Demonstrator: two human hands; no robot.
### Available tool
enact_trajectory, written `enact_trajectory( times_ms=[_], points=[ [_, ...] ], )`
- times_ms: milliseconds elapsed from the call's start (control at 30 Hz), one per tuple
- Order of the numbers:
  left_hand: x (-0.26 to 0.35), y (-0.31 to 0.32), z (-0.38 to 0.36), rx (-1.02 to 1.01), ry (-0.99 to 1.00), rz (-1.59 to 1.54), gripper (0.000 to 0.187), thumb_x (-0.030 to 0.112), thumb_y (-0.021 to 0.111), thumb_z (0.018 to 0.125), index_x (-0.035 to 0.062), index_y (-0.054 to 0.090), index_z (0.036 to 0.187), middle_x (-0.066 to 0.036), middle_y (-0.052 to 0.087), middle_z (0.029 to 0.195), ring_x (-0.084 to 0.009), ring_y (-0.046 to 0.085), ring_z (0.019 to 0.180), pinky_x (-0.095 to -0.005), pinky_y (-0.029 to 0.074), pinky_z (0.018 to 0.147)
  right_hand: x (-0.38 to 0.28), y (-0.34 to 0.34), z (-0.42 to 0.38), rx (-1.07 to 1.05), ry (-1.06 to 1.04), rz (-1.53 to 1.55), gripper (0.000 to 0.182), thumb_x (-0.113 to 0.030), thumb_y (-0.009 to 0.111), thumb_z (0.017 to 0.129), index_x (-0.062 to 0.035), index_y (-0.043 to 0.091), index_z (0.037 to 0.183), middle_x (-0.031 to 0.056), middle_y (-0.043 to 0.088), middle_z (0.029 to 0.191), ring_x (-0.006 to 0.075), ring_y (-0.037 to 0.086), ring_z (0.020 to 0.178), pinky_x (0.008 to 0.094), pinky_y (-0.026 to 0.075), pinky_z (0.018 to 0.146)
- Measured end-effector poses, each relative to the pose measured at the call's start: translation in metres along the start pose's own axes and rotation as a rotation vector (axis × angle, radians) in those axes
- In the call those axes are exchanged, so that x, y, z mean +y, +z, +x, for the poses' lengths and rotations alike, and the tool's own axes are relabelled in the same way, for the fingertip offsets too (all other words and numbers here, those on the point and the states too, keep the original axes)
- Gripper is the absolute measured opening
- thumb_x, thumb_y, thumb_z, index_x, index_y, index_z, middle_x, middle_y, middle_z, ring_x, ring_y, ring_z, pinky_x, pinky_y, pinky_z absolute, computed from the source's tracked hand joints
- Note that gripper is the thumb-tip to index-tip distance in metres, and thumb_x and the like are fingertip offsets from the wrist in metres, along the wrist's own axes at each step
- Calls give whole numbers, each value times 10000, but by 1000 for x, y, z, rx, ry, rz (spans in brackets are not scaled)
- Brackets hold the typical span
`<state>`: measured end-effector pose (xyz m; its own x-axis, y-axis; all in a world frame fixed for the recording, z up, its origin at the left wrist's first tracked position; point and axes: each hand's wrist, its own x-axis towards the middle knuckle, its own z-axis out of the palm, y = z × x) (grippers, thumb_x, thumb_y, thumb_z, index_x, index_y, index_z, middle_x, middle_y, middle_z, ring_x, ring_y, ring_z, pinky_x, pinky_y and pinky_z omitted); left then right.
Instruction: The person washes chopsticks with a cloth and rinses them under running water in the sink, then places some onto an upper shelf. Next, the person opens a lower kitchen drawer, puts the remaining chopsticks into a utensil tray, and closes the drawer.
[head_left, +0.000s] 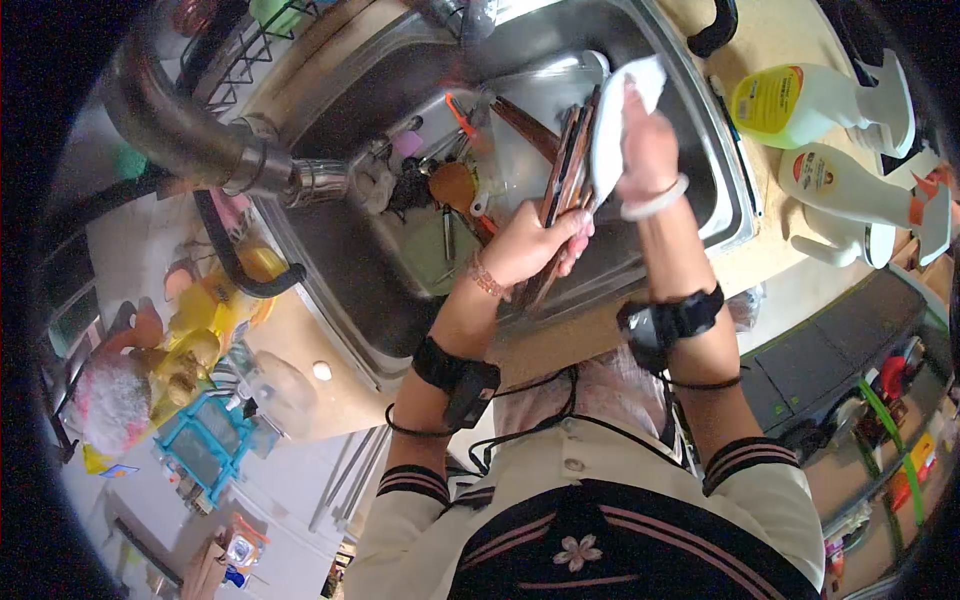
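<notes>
Chopsticks (pixel 568 165) slant away from the left hand (pixel 528 245)!
Left fingers clamp them low; right hand (pixel 652 155) grips white cloth (pixel 606 135) beside their far end.

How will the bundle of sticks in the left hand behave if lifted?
The sticks are probably stiff, running straight past the left hand. With no tie visible, they may slide or splay if the fingers loosen.

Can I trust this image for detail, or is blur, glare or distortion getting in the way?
Head view: right hand motion-blurred, white pad washed out; left hand sharper; glare on the sink rim; strong fisheye bending, with dark, grainy corners; contents of the sink's shadowed left side hard to separate.
</notes>
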<state>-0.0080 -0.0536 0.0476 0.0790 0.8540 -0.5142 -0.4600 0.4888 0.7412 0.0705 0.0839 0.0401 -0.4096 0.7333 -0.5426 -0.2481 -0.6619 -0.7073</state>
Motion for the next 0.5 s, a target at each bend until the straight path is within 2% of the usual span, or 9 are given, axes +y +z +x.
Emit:
enact_trajectory(
  times_ms=[33, 67, 133, 200, 267, 333, 400, 433, 500],
  points=[
    [-2, -2, 0, 1, 4, -39, 182, 169, 475, 867, 6, 488, 786, -15, 468, 590, -88, 444, 453, -229, 377, 389, -5, 2, -1, -41, -33, 29, 328, -302, 435, 890, 3, 554, 871, 59, 584, 716, 129, 539, 594, 253, 437, 540],
    [-3, -5, 0, 1, 10, -80, 195, 187, 480, 867, 10, 487, 786, -12, 463, 591, -84, 437, 452, -228, 373, 389, -5, 4, -11, -79, -99, -384, 298, -274, 445, 888, 5, 547, 912, 61, 589, 779, 135, 550, 667, 249, 441, 584],
    [3, -8, 1, 41, -31, -231, 214, 217, 484, 868, 18, 486, 790, -2, 447, 585, -78, 427, 452, -221, 369, 391, 23, 15, -15, -87, -134, 12, 349, -291, 505, 857, 39, 554, 957, 71, 592, 833, 132, 542, 706, 252, 425, 599],
    [-1, 0, 0, 37, -128, -259, 200, 215, 471, 874, 30, 474, 800, 6, 426, 580, -73, 415, 452, -211, 366, 396, 27, -2, 5, -56, -9, 3, 349, -274, 515, 853, 48, 535, 987, 65, 587, 859, 139, 538, 751, 253, 427, 639],
    [-7, 1, -1, 2, -71, -290, 192, 209, 468, 876, 19, 487, 858, -1, 440, 608, -68, 428, 471, -213, 371, 401, -6, 3, 4, 132, 109, -89, 337, -268, 507, 858, 45, 530, 980, 66, 585, 855, 147, 542, 750, 262, 434, 652],
    [-1, -9, -6, -33, -91, -250, 197, 192, 465, 876, 9, 480, 950, -11, 450, 638, -76, 455, 498, -220, 393, 425, -11, 0, 11, 45, -120, 235, 286, -245, 462, 876, 21, 539, 948, 42, 584, 816, 151, 561, 707, 254, 441, 601],
    [-1, -13, -15, -6, -72, -183, 236, 168, 468, 872, 9, 454, 1045, -20, 468, 673, -91, 478, 519, -229, 414, 455, -34, -20, 8, 129, -300, -87, 290, -229, 461, 876, 24, 534, 999, 49, 589, 868, 183, 566, 763, 290, 453, 666],
    [-2, -14, -16, 37, -32, -130, 269, 153, 472, 867, 13, 430, 1094, -25, 481, 693, -101, 488, 527, -235, 424, 472, -40, -33, 7, 79, -439, -274, 274, -236, 478, 869, 6, 543, 979, 49, 581, 868, 152, 545, 766, 268, 435, 682],
    [-3, -14, -17, 91, 43, -16, 349, 107, 463, 863, 12, 369, 1186, -39, 507, 730, -117, 527, 560, -257, 450, 522, -44, -39, 2, -11, -511, -304, 241, -190, 478, 857, -5, 537, 1000, 59, 577, 932, 148, 528, 863, 262, 402, 774]
  ],
)
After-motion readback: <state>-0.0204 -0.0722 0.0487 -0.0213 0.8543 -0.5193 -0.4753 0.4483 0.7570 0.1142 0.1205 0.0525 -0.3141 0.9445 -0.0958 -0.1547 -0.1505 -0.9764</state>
